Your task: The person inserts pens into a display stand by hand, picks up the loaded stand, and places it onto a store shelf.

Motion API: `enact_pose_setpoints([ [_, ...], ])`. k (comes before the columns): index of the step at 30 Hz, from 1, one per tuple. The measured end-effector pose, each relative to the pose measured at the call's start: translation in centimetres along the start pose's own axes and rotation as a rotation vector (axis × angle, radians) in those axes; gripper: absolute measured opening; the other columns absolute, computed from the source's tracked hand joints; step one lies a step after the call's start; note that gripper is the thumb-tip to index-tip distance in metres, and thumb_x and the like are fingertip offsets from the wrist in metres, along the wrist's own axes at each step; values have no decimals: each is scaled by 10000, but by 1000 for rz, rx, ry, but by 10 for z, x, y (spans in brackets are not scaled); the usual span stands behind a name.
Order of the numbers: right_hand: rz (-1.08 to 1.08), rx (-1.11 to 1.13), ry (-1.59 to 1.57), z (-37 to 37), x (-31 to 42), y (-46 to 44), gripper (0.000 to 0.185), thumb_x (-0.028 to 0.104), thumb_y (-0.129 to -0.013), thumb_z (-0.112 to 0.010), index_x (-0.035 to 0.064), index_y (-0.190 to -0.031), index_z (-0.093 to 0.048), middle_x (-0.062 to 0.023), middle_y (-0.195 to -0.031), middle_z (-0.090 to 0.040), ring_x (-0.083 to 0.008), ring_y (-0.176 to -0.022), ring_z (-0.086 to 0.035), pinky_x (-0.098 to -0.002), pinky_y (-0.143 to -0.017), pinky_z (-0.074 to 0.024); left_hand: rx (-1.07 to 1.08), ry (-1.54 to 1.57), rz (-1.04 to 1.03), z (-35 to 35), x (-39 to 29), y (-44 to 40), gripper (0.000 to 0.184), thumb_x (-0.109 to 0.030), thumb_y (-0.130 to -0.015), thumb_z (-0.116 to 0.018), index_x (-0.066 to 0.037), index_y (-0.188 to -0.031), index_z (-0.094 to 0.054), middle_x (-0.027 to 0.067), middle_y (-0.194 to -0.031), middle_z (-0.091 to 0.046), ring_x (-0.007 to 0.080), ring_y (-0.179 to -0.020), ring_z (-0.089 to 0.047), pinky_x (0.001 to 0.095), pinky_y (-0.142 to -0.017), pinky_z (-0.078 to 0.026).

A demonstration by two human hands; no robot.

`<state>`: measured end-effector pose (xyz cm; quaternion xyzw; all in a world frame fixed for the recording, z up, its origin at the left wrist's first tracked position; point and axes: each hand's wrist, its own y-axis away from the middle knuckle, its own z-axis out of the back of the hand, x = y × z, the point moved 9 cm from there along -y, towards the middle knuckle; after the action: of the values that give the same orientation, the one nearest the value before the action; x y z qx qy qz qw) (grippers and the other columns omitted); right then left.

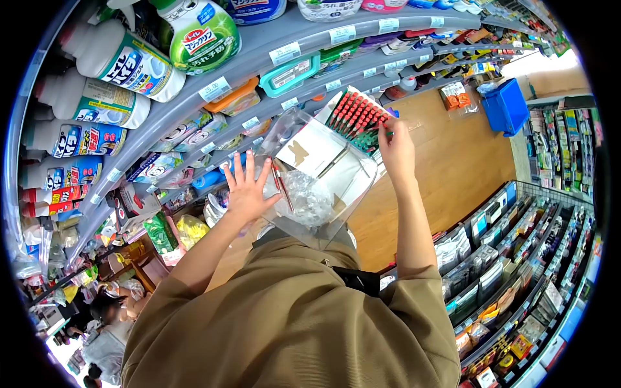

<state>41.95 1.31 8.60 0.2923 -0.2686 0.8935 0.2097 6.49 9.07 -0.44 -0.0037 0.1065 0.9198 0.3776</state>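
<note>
A clear plastic bin (356,169) stands in front of my body, with crumpled clear plastic (305,196), a white box (299,150) and a few thin pens inside. My left hand (248,192) lies with fingers spread against the bin's left side and holds nothing. At the bin's far right corner is a box of many red-capped items (358,115) in rows. My right hand (396,150) is at that box's right edge, fingers bent together; what they grip, if anything, is too small to make out.
Shelves (259,59) of cleaning bottles run along the left and top. A blue bin (504,107) stands on the wooden floor (446,161) at the upper right. Racks of packaged goods (517,258) fill the lower right. Another person (107,336) is at the lower left.
</note>
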Motion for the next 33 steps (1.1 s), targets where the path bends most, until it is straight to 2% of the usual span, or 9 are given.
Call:
enact_pose_setpoints([
  [7,-3,97,35,-32,-18,4,154,95,-938,-688,36,-1019,-571,-169,-1014,-667,-388,-862,-668,-455,-711,-545,17,-9,2,-1,1,1,1024,-716,-830,-641,-227,-1639,-245,304,-1668,-85,564,-1517,-23,765,-1138,-34],
  [9,-51,125,37,-34,-24,5,148,105,-945,-680,36,-1025,-575,-176,-1021,-669,-396,-878,-667,-461,-726,-546,-16,-27,-19,1,-2,1,1053,-707,-820,-671,-179,-1633,-259,329,-1662,-58,579,-1513,4,757,-1144,-27],
  [16,17,68,61,-22,-24,0,132,104,-946,-671,32,-1008,-578,-166,-1004,-675,-392,-857,-672,-467,-721,-546,14,-45,3,1,-1,0,1004,-721,-850,-611,-222,-1640,-240,296,-1670,-89,566,-1513,-43,762,-1144,-47],
  [25,98,169,127,-41,-20,13,149,136,-926,-702,36,-1004,-626,-150,-967,-677,-374,-835,-674,-457,-722,-551,-13,-51,-6,3,-1,2,997,-728,-853,-603,-222,-1637,-251,290,-1668,-112,565,-1511,-60,761,-1145,-62],
  [27,166,123,192,-38,-12,12,162,151,-906,-730,38,-1009,-675,-162,-1086,-671,-370,-956,-668,-442,-787,-555,1,-53,-6,2,-1,1,996,-727,-851,-606,-222,-1635,-256,289,-1668,-113,564,-1511,-60,764,-1142,-61],
  [28,167,124,193,-36,-10,12,162,151,-906,-730,38,-1009,-675,-162,-1086,-671,-370,-956,-668,-442,-787,-555,0,-51,-5,2,-1,1,996,-727,-851,-606,-222,-1635,-256,289,-1668,-113,564,-1511,-60,764,-1142,-61],
  [30,275,42,300,-29,5,15,234,240,-884,-766,57,-1022,-717,-184,-1317,-605,-406,-1196,-581,-510,-966,-494,10,-45,5,1,-1,1,996,-723,-847,-613,-222,-1634,-263,286,-1669,-110,563,-1511,-57,765,-1140,-57],
  [31,278,46,298,-30,7,16,234,240,-884,-766,57,-1022,-717,-184,-1317,-605,-406,-1196,-581,-510,-966,-494,11,-43,10,1,-1,1,996,-723,-847,-613,-222,-1634,-263,286,-1669,-110,563,-1511,-57,765,-1140,-57],
  [33,266,-11,440,-28,8,19,311,360,-868,-779,84,-1005,-740,-198,-1506,-483,-455,-1392,-417,-613,-1121,-335,12,-47,6,1,-1,1,995,-718,-844,-620,-226,-1633,-266,281,-1672,-103,561,-1512,-53,766,-1140,-53],
])
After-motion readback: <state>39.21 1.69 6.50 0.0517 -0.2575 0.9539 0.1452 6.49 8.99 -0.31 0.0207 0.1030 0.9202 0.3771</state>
